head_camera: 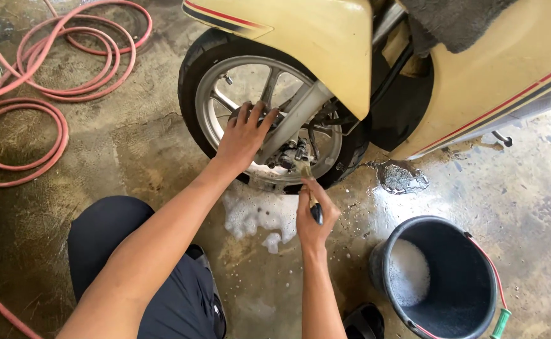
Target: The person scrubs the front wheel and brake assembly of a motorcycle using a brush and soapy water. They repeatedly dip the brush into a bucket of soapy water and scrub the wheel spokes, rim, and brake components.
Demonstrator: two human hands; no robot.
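I crouch beside a cream-yellow scooter (476, 94) and look down at its front wheel (195, 81), a black tyre on a silver spoked rim. My left hand (245, 133) rests on the hub and spokes, fingers spread and pressing on the metal. My right hand (313, 216) grips a small brush (305, 172) with a dark handle, its bristle end against the brake caliper at the wheel's lower part. White soap foam (256, 216) lies on the wet floor under the wheel.
A black bucket (451, 307) with foam inside and a red-and-green handle stands at the lower right. A pink hose (55, 94) lies coiled at the upper left. My knee in dark trousers (109, 232) is at lower left. The concrete floor is wet.
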